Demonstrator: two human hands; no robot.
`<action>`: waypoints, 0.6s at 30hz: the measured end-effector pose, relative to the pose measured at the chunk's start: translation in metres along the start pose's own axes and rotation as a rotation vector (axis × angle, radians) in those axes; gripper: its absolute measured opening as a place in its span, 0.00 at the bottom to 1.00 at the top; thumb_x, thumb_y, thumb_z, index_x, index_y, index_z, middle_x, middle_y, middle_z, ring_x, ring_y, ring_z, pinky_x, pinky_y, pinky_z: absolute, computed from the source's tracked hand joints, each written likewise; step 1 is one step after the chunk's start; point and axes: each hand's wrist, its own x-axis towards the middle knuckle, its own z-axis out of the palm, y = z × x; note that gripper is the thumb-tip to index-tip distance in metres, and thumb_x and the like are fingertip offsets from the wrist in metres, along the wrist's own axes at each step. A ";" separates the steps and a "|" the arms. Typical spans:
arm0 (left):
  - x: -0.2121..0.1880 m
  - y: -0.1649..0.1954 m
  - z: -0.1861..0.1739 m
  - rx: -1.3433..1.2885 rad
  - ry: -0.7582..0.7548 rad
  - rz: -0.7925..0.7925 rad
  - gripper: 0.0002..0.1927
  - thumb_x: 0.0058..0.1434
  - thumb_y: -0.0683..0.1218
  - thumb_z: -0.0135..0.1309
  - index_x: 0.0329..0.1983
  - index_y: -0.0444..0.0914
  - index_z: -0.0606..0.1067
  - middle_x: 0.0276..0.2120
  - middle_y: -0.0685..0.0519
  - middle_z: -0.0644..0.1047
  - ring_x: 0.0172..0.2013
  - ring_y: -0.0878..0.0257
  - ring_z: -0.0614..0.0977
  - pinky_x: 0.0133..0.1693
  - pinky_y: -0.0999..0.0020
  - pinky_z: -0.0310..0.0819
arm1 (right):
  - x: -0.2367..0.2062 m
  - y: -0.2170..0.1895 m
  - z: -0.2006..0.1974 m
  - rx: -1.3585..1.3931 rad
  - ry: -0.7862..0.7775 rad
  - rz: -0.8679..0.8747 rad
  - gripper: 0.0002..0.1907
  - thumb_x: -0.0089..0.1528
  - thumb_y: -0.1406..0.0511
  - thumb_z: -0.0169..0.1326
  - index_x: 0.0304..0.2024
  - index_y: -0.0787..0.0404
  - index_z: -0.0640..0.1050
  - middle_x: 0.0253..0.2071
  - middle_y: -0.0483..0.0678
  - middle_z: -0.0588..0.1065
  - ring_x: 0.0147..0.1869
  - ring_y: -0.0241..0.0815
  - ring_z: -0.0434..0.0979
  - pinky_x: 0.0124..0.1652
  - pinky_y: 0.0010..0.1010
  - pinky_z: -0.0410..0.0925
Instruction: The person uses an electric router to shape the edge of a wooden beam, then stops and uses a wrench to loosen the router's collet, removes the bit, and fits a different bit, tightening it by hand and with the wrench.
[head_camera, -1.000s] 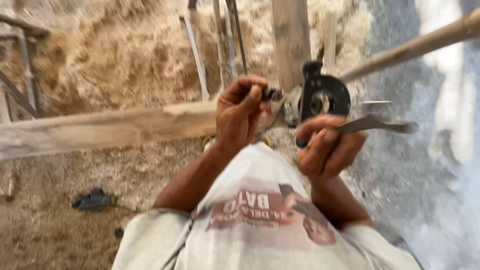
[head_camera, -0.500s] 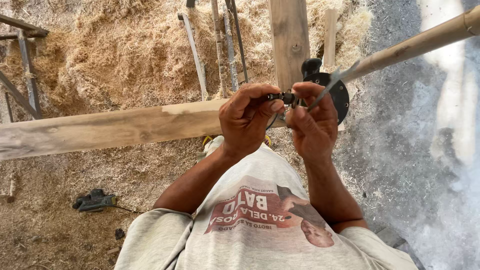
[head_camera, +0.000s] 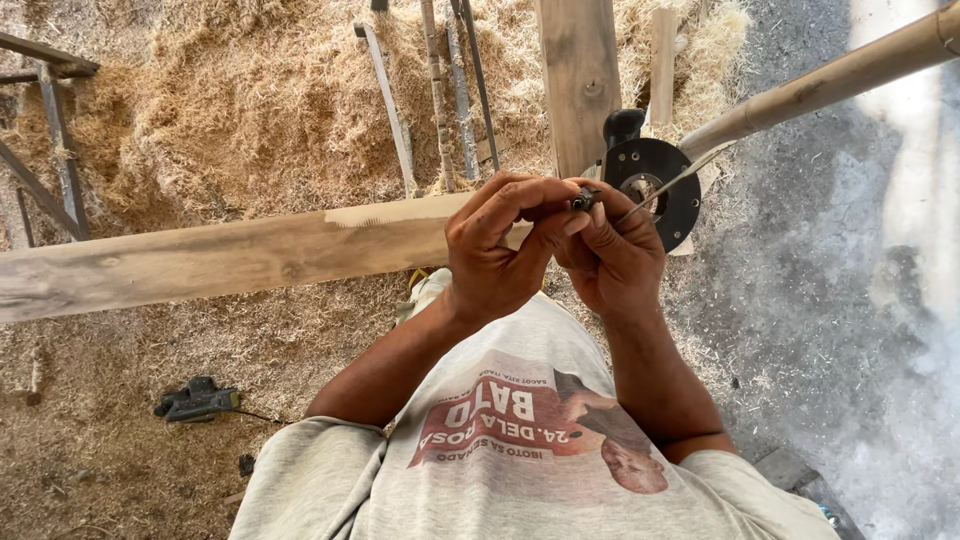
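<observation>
My two hands meet in front of my chest. My left hand pinches a small dark metal part between thumb and fingertips. My right hand presses against it from the right and grips a thin flat metal wrench, which sticks up and to the right. Just behind the fingers lies a power tool with a round black base and a black knob. The hands partly hide how the part and the wrench meet.
A long wooden plank runs across from the left, over a heap of wood shavings. An upright board, metal strips and a bamboo pole stand beyond. A dark tool lies on the ground at left.
My right hand, a second ago apart and lower with the wrench, has risen and closed against my left hand. Both now hold the small part together.
</observation>
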 end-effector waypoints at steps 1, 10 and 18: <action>0.001 0.001 0.000 0.017 -0.001 0.010 0.12 0.66 0.36 0.64 0.52 0.34 0.78 0.44 0.50 0.80 0.42 0.66 0.85 0.43 0.75 0.84 | 0.000 0.000 0.000 0.000 -0.003 0.005 0.17 0.78 0.68 0.46 0.66 0.70 0.72 0.35 0.46 0.75 0.27 0.28 0.61 0.35 0.22 0.59; 0.002 0.010 -0.001 0.127 0.015 0.116 0.12 0.66 0.38 0.67 0.51 0.37 0.78 0.45 0.51 0.81 0.42 0.64 0.86 0.42 0.73 0.82 | 0.003 -0.002 -0.002 0.027 -0.024 0.022 0.18 0.75 0.69 0.48 0.65 0.72 0.72 0.47 0.54 0.78 0.33 0.28 0.70 0.32 0.16 0.63; 0.004 0.009 -0.003 0.153 -0.024 0.192 0.13 0.67 0.43 0.64 0.53 0.38 0.77 0.45 0.50 0.80 0.45 0.61 0.85 0.41 0.72 0.84 | 0.011 -0.004 0.010 -0.109 -0.063 -0.056 0.18 0.73 0.69 0.52 0.62 0.74 0.72 0.50 0.55 0.77 0.40 0.34 0.75 0.37 0.20 0.66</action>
